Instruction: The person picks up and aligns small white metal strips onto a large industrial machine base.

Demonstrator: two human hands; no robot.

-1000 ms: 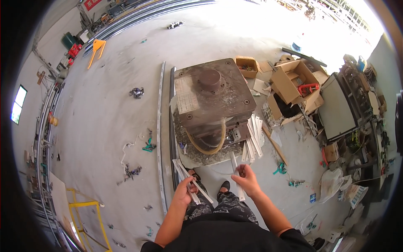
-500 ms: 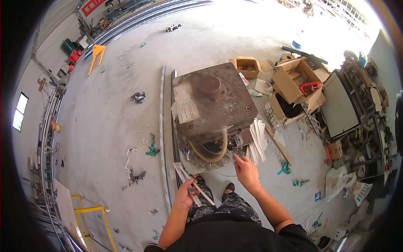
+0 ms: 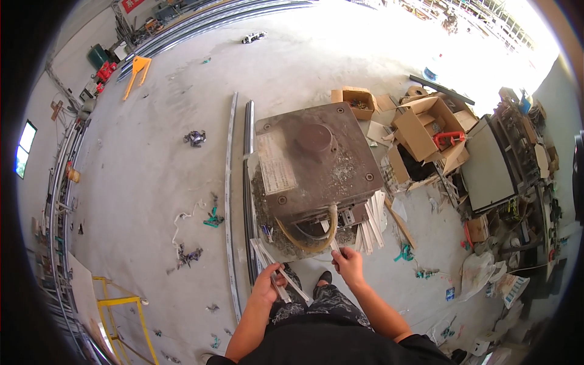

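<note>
I stand at the near edge of a square brown metal machine block (image 3: 316, 161) on the concrete floor. My left hand (image 3: 266, 286) is closed around a bundle of thin white strips (image 3: 274, 267) that slant up to the left. My right hand (image 3: 348, 264) pinches one short white strip (image 3: 334, 246) at the block's near edge, just right of a tan hose loop (image 3: 313, 237). A stack of more white strips (image 3: 370, 222) leans against the block's right near corner.
Long metal rails (image 3: 246, 182) lie along the block's left side. Open cardboard boxes (image 3: 426, 131) and clutter crowd the right, next to a grey panel (image 3: 486, 173). A yellow frame (image 3: 121, 304) stands at lower left. Scraps dot the floor.
My right hand has moved from the strip stack on the right back toward the hose, now holding a single strip. My left hand keeps its bundle.
</note>
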